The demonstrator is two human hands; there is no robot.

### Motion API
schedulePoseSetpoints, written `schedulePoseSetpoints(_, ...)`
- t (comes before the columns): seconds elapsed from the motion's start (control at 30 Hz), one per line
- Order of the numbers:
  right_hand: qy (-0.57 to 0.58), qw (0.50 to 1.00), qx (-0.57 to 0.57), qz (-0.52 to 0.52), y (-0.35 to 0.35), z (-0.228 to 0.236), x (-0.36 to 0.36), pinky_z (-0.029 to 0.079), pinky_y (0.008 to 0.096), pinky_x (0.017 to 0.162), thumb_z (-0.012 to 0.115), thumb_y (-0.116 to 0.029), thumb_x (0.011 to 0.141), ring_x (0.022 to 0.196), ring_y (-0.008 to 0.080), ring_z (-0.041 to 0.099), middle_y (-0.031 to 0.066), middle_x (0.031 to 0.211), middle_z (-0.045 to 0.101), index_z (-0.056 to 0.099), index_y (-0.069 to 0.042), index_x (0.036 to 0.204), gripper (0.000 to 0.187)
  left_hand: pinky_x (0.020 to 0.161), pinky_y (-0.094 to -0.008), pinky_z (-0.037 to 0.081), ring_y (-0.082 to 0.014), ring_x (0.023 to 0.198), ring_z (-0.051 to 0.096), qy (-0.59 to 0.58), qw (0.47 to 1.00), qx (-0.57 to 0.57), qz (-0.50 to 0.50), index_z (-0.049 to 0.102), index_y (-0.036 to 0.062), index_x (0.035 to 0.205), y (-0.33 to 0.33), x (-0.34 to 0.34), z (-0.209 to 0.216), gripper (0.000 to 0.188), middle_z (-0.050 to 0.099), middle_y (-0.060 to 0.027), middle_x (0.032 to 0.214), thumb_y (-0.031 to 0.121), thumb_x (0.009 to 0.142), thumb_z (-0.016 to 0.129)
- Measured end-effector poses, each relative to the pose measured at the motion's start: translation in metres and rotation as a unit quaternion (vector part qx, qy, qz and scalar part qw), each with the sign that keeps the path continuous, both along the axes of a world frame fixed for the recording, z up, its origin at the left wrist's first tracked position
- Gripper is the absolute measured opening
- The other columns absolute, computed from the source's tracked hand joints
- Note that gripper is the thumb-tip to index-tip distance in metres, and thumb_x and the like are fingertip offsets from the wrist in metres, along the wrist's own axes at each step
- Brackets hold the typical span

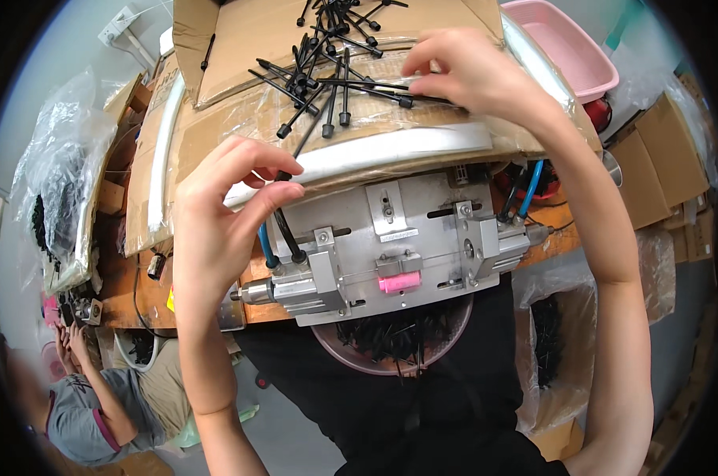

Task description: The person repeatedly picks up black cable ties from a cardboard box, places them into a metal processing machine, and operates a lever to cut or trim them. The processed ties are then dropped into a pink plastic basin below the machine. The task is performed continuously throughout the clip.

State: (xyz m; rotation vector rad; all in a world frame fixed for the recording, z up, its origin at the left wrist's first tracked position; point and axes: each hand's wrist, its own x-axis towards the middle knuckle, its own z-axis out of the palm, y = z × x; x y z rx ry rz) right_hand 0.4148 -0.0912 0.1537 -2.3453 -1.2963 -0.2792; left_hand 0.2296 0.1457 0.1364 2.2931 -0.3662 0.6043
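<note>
Bare forearms (pixel 616 238) come up from the bottom of the frame, one on each side, above black clothes (pixel 454 401). At the top middle lies a loose pile of black sticks (pixel 328 130) on brown cardboard (pixel 192 147). Many show a fat cap at one end. They look light and quite stiff, with maybe a little bend. They are likely smooth, so one could slip in the fingers, but they do not look easy to break. A good place to hold one would be the fat end, or the thin part just beside it.

The left hand (pixel 232 190), left of the middle, has its thumb and pointing finger closed on one black stick (pixel 306 135), by what looks like its fat end. The thin part points up toward the pile. The right hand (pixel 474 79), at the upper right, is curled, with only a small gap between thumb and pointing finger. It is right by the pile's right edge, but one cannot tell if it grips a stick.

Lower down sits a silver metal machine (pixel 347 202) with a pink block (pixel 399 282). Below that, a bowl (pixel 459 321) holds more black pieces.
</note>
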Motion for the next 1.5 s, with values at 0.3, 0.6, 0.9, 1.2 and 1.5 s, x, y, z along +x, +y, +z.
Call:
schedulePoseSetpoints(0.3,0.02,0.99,0.13,-0.053,-0.006,0.022,-0.046,0.048,0.0251,0.068,0.057,-0.002,0.089,0.07,0.0112,0.057,0.0058,0.079,0.06,0.064,0.003,0.096,0.011,0.07,-0.0305,0.047,-0.0191,0.077,0.057,-0.087,0.986,0.088,0.112,0.056,-0.0047,0.127,-0.071,-0.087,-0.057,0.062,0.063,-0.0093,0.093,-0.001,0.068,0.078)
schedulePoseSetpoints(0.6,0.107,0.887,0.443,-0.073,-0.052,-0.012,-0.099,0.047,0.0251,0.074,0.062,-0.006,0.091,0.078,0.0117,0.058,0.0087,0.091,0.066,0.064,0.002,0.105,0.017,0.073,-0.0371,0.043,-0.0258,0.08,0.049,0.074,0.974,0.168,0.134,0.045,-0.0078,0.137,-0.145,-0.098,-0.121,0.073,0.052,-0.0101,0.09,0.005,0.072,0.075)
schedulePoseSetpoints(0.9,0.079,0.906,0.414,-0.032,-0.078,-0.045,-0.155,0.046,0.0255,0.074,0.06,-0.011,0.095,0.082,0.0143,0.057,0.0178,0.101,0.067,0.058,0.002,0.108,0.019,0.072,-0.0306,0.045,-0.0195,0.078,0.049,0.058,0.957,0.244,0.15,0.043,-0.0116,0.136,-0.15,-0.091,-0.123,0.061,0.05,-0.0076,0.089,0.008,0.082,0.065)
schedulePoseSetpoints(1.2,0.067,0.976,0.205,-0.02,-0.042,-0.143,-0.227,0.048,0.034,0.062,0.074,0.009,0.07,0.066,0.0229,0.054,0.0135,0.089,0.061,0.05,0.011,0.13,0.065,0.077,-0.0361,0.044,-0.0271,0.088,0.051,0.11,0.98,0.087,0.142,0.042,-0.0038,0.142,-0.133,-0.117,-0.094,0.083,0.053,-0.0126,0.104,-0.008,0.066,0.076)
schedulePoseSetpoints(1.5,0.117,0.979,0.164,-0.027,-0.025,-0.149,-0.23,0.045,0.0349,0.062,0.072,0.005,0.074,0.065,0.0225,0.048,0.0091,0.073,0.05,0.048,0.01,0.133,0.064,0.077,-0.0353,0.044,-0.0255,0.085,0.049,0.13,0.978,0.074,0.147,0.042,-0.0038,0.142,-0.118,-0.128,-0.086,0.083,0.052,-0.0111,0.099,-0.009,0.066,0.076)
